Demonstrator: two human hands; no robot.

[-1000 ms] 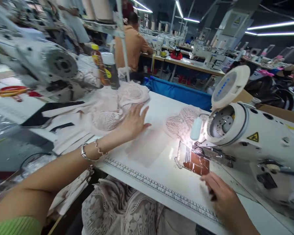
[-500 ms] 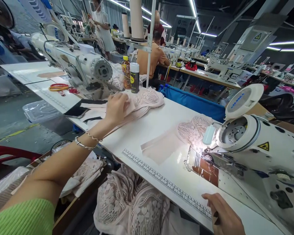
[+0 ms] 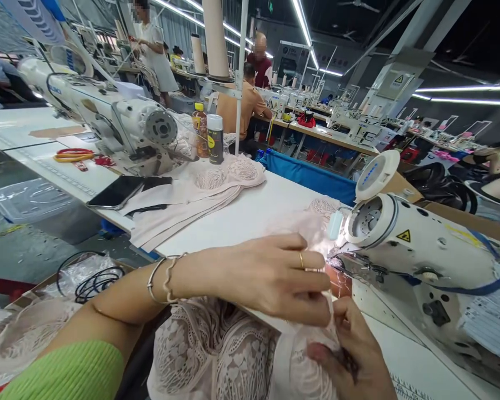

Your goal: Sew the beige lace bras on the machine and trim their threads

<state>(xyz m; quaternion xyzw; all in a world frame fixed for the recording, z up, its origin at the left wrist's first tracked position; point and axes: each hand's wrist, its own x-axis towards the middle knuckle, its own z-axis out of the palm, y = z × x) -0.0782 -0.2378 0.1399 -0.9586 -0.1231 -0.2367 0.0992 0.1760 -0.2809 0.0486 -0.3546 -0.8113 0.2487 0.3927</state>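
Observation:
My left hand [image 3: 270,278] reaches across to the right, fingers curled down onto the edge of a pale pink lace bra [image 3: 302,355] in front of the table edge. My right hand [image 3: 358,355] is closed round the same bra from the right, its thumb lying on the fabric. Something small and dark shows in the right palm, too blurred to name. Other lace bras [image 3: 216,350] hang bunched in my lap. Beyond my fingers, another pale lace piece [image 3: 323,206] lies at the lit needle area of the sewing machine [image 3: 400,228].
Layered bras [image 3: 233,175] lie on the white table [image 3: 250,216] by a phone [image 3: 115,191], a spray can [image 3: 215,139] and a brown bottle [image 3: 200,130]. A second sewing machine [image 3: 108,111] stands left. Co-workers [image 3: 241,105] are farther back.
My left hand has left the layered bras on the table and come right and nearer, beside my right hand. Both hands now meet at a bra. The view has shifted slightly right.

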